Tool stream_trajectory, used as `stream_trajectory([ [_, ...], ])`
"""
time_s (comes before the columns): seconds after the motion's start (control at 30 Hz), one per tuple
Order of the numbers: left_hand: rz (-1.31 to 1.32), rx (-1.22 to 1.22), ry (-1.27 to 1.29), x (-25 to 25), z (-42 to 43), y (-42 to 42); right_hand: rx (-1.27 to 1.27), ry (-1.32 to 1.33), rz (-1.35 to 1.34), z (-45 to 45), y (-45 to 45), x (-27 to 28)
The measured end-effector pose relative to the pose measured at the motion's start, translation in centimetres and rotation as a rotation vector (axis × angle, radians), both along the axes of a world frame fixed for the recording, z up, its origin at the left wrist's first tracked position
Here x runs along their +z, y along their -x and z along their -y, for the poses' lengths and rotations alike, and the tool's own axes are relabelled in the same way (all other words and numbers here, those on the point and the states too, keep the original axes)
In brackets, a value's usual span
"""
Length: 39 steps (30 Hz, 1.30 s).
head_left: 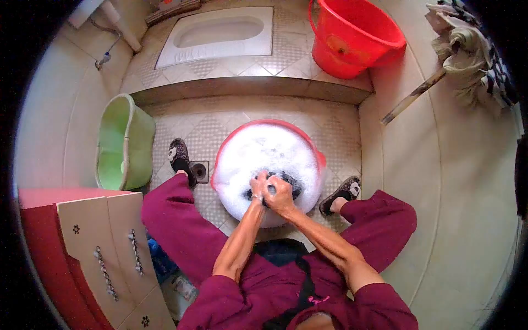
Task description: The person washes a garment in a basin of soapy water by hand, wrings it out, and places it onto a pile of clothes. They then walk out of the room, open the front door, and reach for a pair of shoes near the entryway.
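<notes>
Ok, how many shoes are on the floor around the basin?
2: the left shoe, beside the floor drain, and the right shoe, across the basin from it.

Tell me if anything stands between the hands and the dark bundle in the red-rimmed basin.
Nothing visible does. The left hand and right hand are both on the dark bundle. White suds surround it inside the basin, and may hide parts below.

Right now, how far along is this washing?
Soaping the water looks done: foam fills the red basin. In hand is dark cloth, gripped by left hand and right hand. Rinsing is probably left, since the cloth sits in foam; remaining scrubbing, I can't tell.
</notes>
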<state>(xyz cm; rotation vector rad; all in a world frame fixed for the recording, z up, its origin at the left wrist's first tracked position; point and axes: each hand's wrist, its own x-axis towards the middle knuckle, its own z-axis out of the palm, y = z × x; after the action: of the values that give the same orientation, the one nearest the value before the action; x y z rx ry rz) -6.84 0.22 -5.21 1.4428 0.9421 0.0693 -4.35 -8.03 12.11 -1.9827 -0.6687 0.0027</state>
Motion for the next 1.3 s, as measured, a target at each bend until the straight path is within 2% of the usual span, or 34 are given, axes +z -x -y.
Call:
stream_trajectory([
  [0.03, 0.103, 0.113, 0.165, 8.4, 0.9, -0.1, -0.041, -0.051, 0.001, 0.4, -0.4, -1.0],
  [0.1, 0.103, 0.251, 0.304, 12.9, 3.3, 0.0, -0.162, -0.028, -0.269, 2.0, -2.5, -3.4],
  [0.13, 0.1, 0.104, -0.017, 15.0, 4.6, -0.6, -0.188, 0.068, -0.328, 3.1, -3.6, -3.6],
  [0.17, 0.125, 0.023, -0.131, 12.2, 5.0, -0.4, -0.209, 0.162, -0.388, 3.5, -4.4, -3.8],
  [0.23, 0.278, 0.157, -0.119, 9.7, 4.3, -0.7, -0.246, 0.115, -0.249, 2.7, -3.1, -4.1],
  [0.27, 0.022, 0.403, 0.202, 11.2, 3.5, -1.1, -0.17, 0.075, -0.188, 1.7, -1.7, -2.8],
  [0.3, 0.035, 0.261, 0.241, 6.7, 1.4, -0.3, -0.093, 0.033, -0.121, 0.8, -0.7, -1.5],
  [0.37, 0.048, 0.155, 0.105, 7.5, 0.5, 0.2, -0.041, 0.045, -0.129, 0.4, 0.2, -1.2],
  [0.43, 0.052, 0.24, 0.278, 11.0, 3.4, 0.4, -0.161, 0.002, -0.232, 1.1, -0.7, -3.1],
  [0.47, 0.041, 0.145, 0.208, 11.0, 3.8, 0.5, -0.127, -0.035, -0.332, 2.1, -1.8, -4.6],
  [0.5, 0.033, 0.049, 0.14, 11.0, 4.2, 0.6, -0.14, 0.069, -0.364, 3.0, -3.0, -3.8],
  [0.57, -0.034, -0.129, 0.152, 13.4, 5.3, 0.0, -0.263, 0.111, -0.469, 4.7, -4.9, -6.6],
  [0.6, -0.074, -0.048, 0.184, 13.9, 5.6, -0.4, -0.256, 0.104, -0.454, 4.9, -5.3, -7.1],
  [0.67, -0.06, 0.034, 0.101, 10.6, 4.0, -0.5, -0.371, 0.07, -0.494, 5.1, -5.8, -7.6],
  [0.7, -0.067, 0.107, 0.024, 7.7, 2.7, -0.3, -0.359, 0.066, -0.482, 4.8, -5.6, -6.8],
  [0.73, -0.15, 0.055, -0.022, 4.2, 1.2, 0.3, -0.256, -0.026, -0.432, 4.0, -5.0, -4.8],
  [0.77, -0.158, 0.09, 0.081, 5.3, 0.2, 0.8, -0.151, -0.119, -0.384, 3.2, -4.2, -2.8],
  [0.83, -0.17, 0.246, 0.495, 4.8, -1.2, 1.1, 0.063, -0.073, -0.388, 1.3, -1.3, 0.2],
  [0.87, 0.033, 0.153, 0.53, -4.8, -2.0, 1.7, 0.188, -0.066, -0.221, 0.5, 0.1, 0.0],
  [0.9, 0.258, 0.118, 0.723, -3.3, -1.7, 2.2, 0.307, -0.057, -0.052, 0.2, 1.1, -0.2],
  [0.93, 0.456, 0.07, 0.944, -1.4, -1.4, 2.7, 0.225, -0.063, -0.027, 0.2, 1.4, -0.8],
  [0.97, 0.349, 0.1, 0.727, 1.5, 0.2, 2.2, 0.144, -0.067, -0.009, 0.3, 1.2, -1.8],
  [1.0, 0.212, 0.123, 0.52, 4.6, 1.8, 1.7, -0.027, 0.047, -0.027, 1.0, 0.0, -3.6],
  [1.03, -0.006, 0.18, 0.348, 11.0, 3.8, 1.2, -0.075, 0.107, -0.214, 2.0, -1.8, -5.6],
  [1.07, -0.089, 0.053, 0.156, 12.9, 4.7, 1.2, -0.073, 0.133, -0.255, 3.2, -2.5, -5.2],
  [1.17, -0.024, 0.071, 0.251, 10.1, 4.0, 0.3, -0.086, 0.092, -0.22, 2.2, -2.9, -2.3],
  [1.23, -0.14, -0.127, 0.166, 8.7, 1.0, -0.2, -0.027, 0.015, -0.181, 1.2, -0.9, -0.2],
  [1.27, 0.048, -0.361, -0.244, -1.0, -0.3, 0.5, 0.001, 0.029, -0.146, 0.8, -0.2, 0.5],
  [1.3, 0.053, -0.359, -0.256, -0.1, -0.2, 0.0, 0.026, 0.043, -0.109, 0.5, 0.2, 0.6],
])
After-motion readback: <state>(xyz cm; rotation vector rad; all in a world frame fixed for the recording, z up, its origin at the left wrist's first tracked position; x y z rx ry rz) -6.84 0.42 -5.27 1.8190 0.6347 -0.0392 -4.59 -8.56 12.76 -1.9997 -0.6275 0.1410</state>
